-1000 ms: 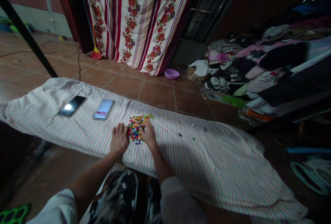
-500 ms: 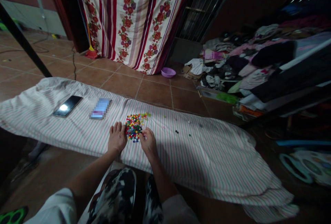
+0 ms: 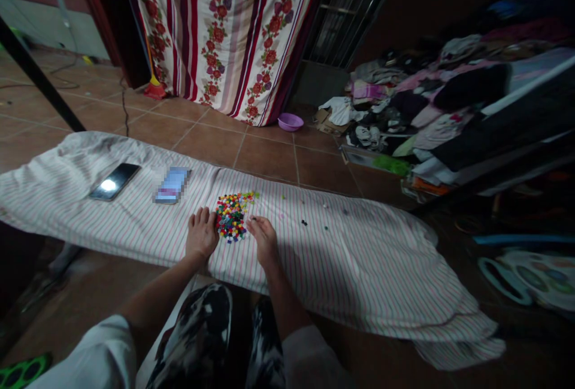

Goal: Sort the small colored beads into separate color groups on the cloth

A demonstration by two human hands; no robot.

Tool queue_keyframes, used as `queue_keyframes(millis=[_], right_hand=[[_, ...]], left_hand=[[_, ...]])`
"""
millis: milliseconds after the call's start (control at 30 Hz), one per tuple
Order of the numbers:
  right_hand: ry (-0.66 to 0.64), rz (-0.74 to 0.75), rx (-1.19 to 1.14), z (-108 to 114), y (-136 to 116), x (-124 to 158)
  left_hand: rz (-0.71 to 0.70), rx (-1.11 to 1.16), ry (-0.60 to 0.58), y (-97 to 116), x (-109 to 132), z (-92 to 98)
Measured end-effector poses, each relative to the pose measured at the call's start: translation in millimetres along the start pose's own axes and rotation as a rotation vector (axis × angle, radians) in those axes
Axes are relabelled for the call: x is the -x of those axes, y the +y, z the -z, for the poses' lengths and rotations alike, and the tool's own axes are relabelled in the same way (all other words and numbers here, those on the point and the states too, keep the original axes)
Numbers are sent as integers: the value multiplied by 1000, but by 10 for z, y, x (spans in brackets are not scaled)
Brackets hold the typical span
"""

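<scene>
A pile of small, bead-like pieces in many colours (image 3: 231, 212) lies on the striped cloth (image 3: 368, 269). My left hand (image 3: 202, 234) rests flat beside the pile, its fingers stretched out and touching the left edge. Just right of the pile, my right hand (image 3: 264, 238) pinches thumb and fingers together, with a small dark piece (image 3: 254, 218) showing at the tips. Farther right, several single pieces lie scattered, among them dark ones (image 3: 304, 222) and a green one (image 3: 326, 228).
Left of the pile lie a dark phone (image 3: 115, 181) with a bright reflection and a second phone (image 3: 172, 185) with a lit, blurred screen. Beyond the cloth are a purple basin (image 3: 290, 121), a floral curtain (image 3: 218, 36) and a heap of clothes (image 3: 404, 96).
My right hand has lifted back slightly to the right of the pile, and a small dark piece now shows at its fingertips. My left hand stays beside the pile. The view has shifted slightly.
</scene>
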State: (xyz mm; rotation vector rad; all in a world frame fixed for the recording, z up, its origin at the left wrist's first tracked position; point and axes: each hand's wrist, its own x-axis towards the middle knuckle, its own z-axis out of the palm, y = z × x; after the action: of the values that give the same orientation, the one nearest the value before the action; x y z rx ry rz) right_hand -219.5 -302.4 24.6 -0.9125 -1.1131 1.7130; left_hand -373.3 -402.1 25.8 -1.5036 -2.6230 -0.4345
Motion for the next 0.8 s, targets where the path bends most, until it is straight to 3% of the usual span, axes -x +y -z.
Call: queue_keyframes(millis=[200, 800], right_hand=[[-4, -75, -197, -65, -93, 83], [-13, -99, -167, -48, 8, 49]], left_hand=[[3, -7, 21, -15, 2, -45], [-32, -4, 57, -26, 1, -42]])
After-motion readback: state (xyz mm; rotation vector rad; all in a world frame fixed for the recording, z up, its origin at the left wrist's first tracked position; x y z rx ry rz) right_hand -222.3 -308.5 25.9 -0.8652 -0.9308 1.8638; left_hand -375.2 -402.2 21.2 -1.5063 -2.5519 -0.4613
